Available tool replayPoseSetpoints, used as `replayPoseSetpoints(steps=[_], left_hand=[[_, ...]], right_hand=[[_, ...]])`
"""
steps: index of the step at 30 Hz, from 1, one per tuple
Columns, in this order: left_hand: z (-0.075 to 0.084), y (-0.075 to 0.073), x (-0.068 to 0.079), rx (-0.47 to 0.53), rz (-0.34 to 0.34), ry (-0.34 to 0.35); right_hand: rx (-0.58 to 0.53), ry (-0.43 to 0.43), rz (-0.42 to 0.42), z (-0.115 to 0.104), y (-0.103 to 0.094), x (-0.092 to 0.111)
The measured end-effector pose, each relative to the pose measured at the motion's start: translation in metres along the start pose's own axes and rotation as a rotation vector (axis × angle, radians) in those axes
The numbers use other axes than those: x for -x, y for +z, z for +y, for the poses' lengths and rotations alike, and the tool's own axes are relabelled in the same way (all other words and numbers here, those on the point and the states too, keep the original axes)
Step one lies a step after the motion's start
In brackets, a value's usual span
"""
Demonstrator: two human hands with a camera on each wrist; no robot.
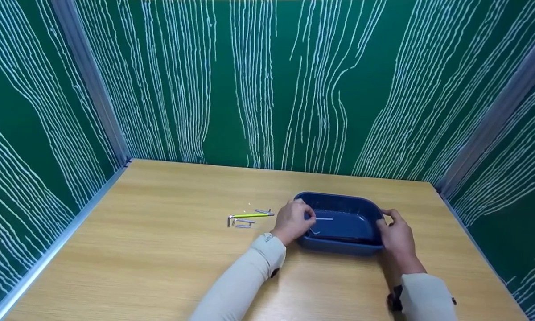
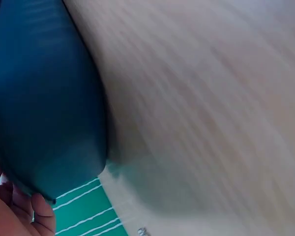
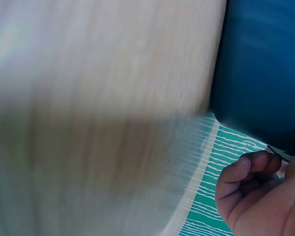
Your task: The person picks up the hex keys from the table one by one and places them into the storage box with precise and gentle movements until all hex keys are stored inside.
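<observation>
A dark blue plastic tub (image 1: pixel 343 247) with rounded corners stands on the table. My left hand (image 1: pixel 294 220) grips its left rim, with the thumb and fingers curled over into the tub. On the opposite end my right hand (image 1: pixel 397 236) holds the right rim, thumb over the edge and fingers outside. Inside, close to the left fingertips, lie thin silver hex keys (image 1: pixel 325 219); the hand hides part of that corner. Left of the tub is a small group of L-shaped hex keys, one with a yellow-green shaft (image 1: pixel 252 215) and several plain silver ones (image 1: pixel 244 226).
The light wooden table (image 1: pixel 160 249) extends to both sides and toward me. Green walls (image 1: pixel 361 89) with white wavy lines enclose it at the back and sides, with grey metal posts (image 1: pixel 91 84) at the corners. Tiny pale specks lie near the loose keys.
</observation>
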State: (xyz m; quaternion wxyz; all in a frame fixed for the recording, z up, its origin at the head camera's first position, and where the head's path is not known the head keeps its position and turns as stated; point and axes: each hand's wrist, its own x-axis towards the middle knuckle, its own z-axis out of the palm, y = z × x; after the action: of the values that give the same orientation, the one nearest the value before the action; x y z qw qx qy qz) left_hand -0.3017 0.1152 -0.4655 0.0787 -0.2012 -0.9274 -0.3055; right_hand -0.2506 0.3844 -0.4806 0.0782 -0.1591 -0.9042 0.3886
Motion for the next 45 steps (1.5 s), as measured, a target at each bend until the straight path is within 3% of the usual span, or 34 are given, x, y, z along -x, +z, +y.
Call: replayPoseSetpoints(steps=[4,9,20,29,37,45], left_hand=[[0.001,0.002,0.001,0.006,-0.034,-0.054],[0.004,0.001,-0.001,-0.031,-0.071,-0.071],[0.007,0.004,-0.002,-0.222,-0.123,-0.023],[0.011,0.005,-0.003,-0.231,-0.174,-0.068],[0.012,0.007,-0.006,-0.262,-0.214,-0.089],[0.017,0.009,-0.007,-0.425,-0.205,-0.085]], right_hand=[[0.024,-0.014,0.016,0.000,0.001,-0.001],[0.027,-0.008,0.014,0.000,0.000,-0.002],[-0.008,0.012,-0.018,-0.001,-0.001,-0.001],[-0.031,0.015,-0.028,-0.002,-0.002,0.001],[0.018,0.001,0.029,-0.003,0.001,-0.002],[0.001,0.025,0.004,-0.002,0.001,-0.002]])
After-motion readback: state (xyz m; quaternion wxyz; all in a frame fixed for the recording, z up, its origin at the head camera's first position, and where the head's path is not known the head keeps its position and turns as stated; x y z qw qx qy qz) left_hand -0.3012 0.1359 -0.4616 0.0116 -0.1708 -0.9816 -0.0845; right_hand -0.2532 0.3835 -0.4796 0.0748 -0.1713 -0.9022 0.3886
